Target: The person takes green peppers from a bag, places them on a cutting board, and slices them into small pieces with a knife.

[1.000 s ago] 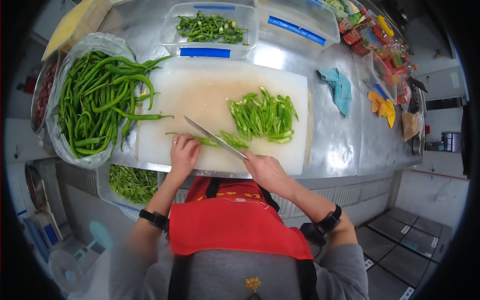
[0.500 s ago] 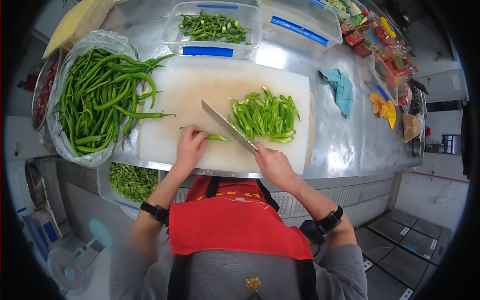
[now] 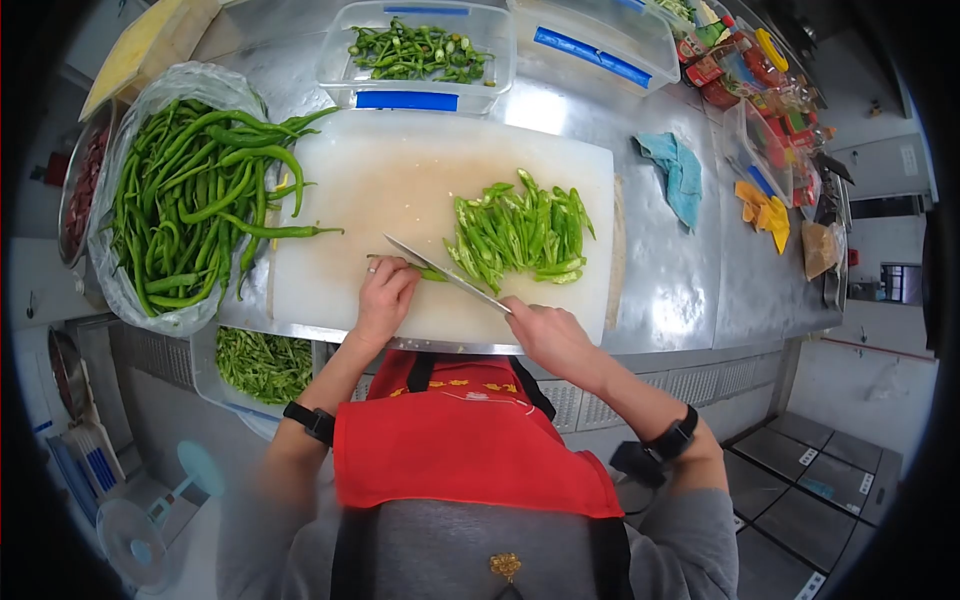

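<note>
Green chili pepper (image 3: 418,269) lies on the white cutting board (image 3: 350,190), near its front edge, left of centre. I read its long axis as running roughly 9 to 3 o'clock, stem end toward 9, cut end toward 3.

Left hand (image 3: 382,296) sits on the pepper's stem half, fingers curled together and pressing it down; the free end sticks out from the fingertips toward 3 o'clock. This hand is the nearer one to the pepper and touches it.

Right hand (image 3: 545,335) is wrapped shut on the handle of the kitchen knife (image 3: 445,274). The blade runs from the hand up toward 10 o'clock and crosses the pepper just beside the left fingertips, edge down, at a slant to the pepper's axis. I cannot tell whether the edge is already in the flesh or just resting on it.

Pile of sliced peppers (image 3: 520,232) lies at 2 o'clock from the knife, near the blade's right face but apart from the pepper held.

Whole peppers in the plastic bag (image 3: 190,190) are at 10 o'clock from the left hand, some tips spilling onto the board. Clear tub of pepper trimmings (image 3: 415,52) at 12 o'clock, behind the board. Blue cloth (image 3: 675,170) well off to the right on the steel counter (image 3: 660,290).

Against half a second ago: the blade was raised and steeper, tip higher over the board; now it is lowered and flatter, across the pepper. Left hand has barely shifted. Sliced pile looks unchanged.
</note>
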